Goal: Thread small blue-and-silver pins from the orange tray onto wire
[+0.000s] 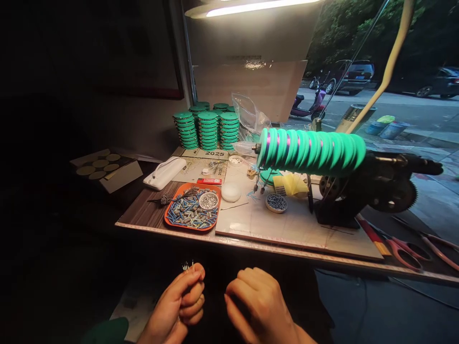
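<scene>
- Green discs make a ribbed row along the spindle machine (335, 203), each green disc (304, 150) pressed against its neighbour, with purple-pink showing in some of the gaps; the inner faces are hidden.
- Pale, thin pieces (187, 266) poke up from the left hand (181, 301), below the front edge of the surface (261, 227) — its grip is closed on them at thumb and forefinger, and their lower ends are hidden.
- The right hand (258, 298) is curled, back upward, just beside the left and apart from it; its fingertips are mostly out of sight, so I cannot tell whether its grip holds anything.
- An orange tray (166, 217) lies on the surface beyond the left hand, full of small blue and grey parts (186, 215), too jumbled to tell one by one; a round dish (208, 201) of tiny silvery bits sits inside it.
- Right of the tray are a white round lid (231, 192), a thin rod (234, 206) and a dish of dark beads (276, 203).
- Stacked green spools (207, 129) stand at the back, the rear ones partly covered by those in front and by a clear plastic bag (249, 112).
- Pink-handled scissors (405, 253) lie at the right; another pair (442, 248) is cut off by the picture's edge.
</scene>
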### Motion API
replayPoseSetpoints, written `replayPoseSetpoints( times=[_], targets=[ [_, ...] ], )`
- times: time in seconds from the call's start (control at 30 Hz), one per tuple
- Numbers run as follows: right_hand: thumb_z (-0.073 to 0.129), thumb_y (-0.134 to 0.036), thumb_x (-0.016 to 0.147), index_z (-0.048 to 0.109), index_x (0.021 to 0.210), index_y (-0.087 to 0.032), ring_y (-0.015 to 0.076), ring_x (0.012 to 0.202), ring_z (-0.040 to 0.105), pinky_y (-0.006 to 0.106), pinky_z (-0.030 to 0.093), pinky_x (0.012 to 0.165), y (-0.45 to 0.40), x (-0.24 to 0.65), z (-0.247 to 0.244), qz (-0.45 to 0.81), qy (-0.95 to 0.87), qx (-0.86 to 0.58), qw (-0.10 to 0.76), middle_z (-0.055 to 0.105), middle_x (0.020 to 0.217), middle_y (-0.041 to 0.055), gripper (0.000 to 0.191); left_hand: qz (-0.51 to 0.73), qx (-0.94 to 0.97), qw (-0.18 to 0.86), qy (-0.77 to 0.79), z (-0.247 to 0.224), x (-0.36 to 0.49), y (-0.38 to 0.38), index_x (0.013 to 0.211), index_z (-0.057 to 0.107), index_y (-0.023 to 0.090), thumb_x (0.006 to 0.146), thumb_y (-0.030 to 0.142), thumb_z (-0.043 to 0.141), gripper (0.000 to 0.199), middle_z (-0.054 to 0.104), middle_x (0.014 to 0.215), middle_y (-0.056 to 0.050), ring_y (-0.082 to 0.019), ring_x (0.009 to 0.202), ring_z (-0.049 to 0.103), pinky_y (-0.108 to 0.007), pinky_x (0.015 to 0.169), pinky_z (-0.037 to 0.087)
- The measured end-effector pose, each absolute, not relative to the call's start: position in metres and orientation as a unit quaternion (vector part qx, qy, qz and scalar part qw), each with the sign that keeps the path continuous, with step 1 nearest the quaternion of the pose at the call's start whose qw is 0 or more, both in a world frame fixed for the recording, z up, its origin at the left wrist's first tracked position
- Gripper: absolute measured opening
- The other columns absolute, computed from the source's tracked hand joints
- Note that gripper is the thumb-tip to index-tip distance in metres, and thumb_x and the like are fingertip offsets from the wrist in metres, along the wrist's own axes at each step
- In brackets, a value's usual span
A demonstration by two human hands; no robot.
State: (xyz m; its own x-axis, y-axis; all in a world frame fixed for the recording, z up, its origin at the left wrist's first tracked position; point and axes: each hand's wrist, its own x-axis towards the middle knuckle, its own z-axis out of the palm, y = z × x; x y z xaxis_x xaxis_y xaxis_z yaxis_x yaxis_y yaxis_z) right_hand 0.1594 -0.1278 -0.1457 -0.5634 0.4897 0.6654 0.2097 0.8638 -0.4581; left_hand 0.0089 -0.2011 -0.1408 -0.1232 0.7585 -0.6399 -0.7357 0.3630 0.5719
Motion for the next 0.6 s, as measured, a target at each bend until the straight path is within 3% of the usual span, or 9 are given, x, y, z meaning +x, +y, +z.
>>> replayPoseSetpoints(
  times=[0.3,0.6],
  targets=[
    [0.040,-0.015,0.082,0.051,0.060,-0.015,0.0080,0.053,0.033,0.022,0.018,0.055,-0.1276,0.1575,-0.1479,0.146,-0.876,-0.182,0.423,0.043,0.053,-0.0004,0.024,0.564,-0.001,0.673,0.478,-0.1382,0.0107,-0.2012,0.066,0.050,0.015,0.053,0.037,0.081,0.040,0.017,0.041,0.015,0.001,0.037,0.006,-0.013,0.035,0.007],
    [0.041,-0.016,0.083,0.051,0.060,-0.015,0.0073,0.053,0.035,0.023,0.019,0.055,-0.1273,0.1573,-0.1454,0.156,-0.863,-0.234,0.419,0.045,0.053,-0.0007,0.025,0.547,0.080,0.642,0.530,-0.1333,0.0158,-0.2019,0.068,0.051,0.015,0.061,0.041,0.074,0.036,0.018,0.044,0.014,-0.001,0.039,0.007,-0.015,0.037,0.007]
  ],
)
